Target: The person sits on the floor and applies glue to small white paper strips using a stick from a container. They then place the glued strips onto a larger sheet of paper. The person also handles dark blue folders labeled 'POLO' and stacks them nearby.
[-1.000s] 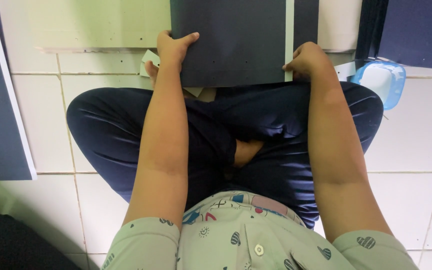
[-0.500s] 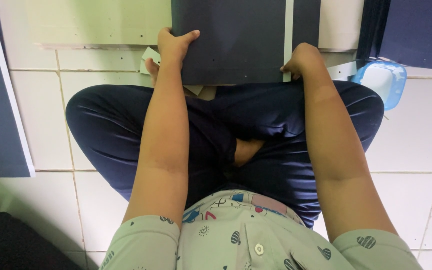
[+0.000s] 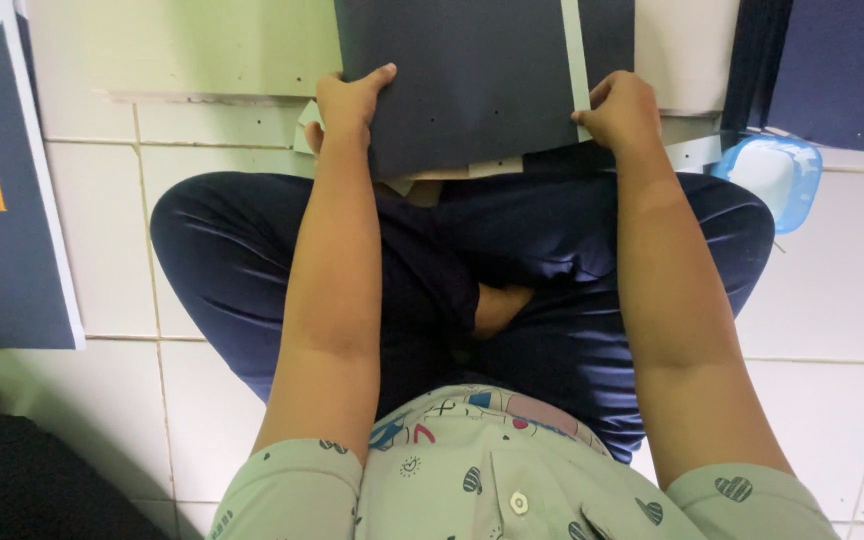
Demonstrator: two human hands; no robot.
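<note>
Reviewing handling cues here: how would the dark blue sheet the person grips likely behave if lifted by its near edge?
The dark blue sheet lies flat with straight edges, so probably stiff card, bending rather than flopping. It looks thin, so likely light. The left hand and right hand grip its near corners.

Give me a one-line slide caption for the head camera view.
Seated cross-legged on white floor tiles, left hand and right hand grip a dark navy sheet by its near corners.

Navy sheet [image 3: 472, 80] – pale stripe, blue tub [image 3: 767, 175], perhaps translucent
</note>
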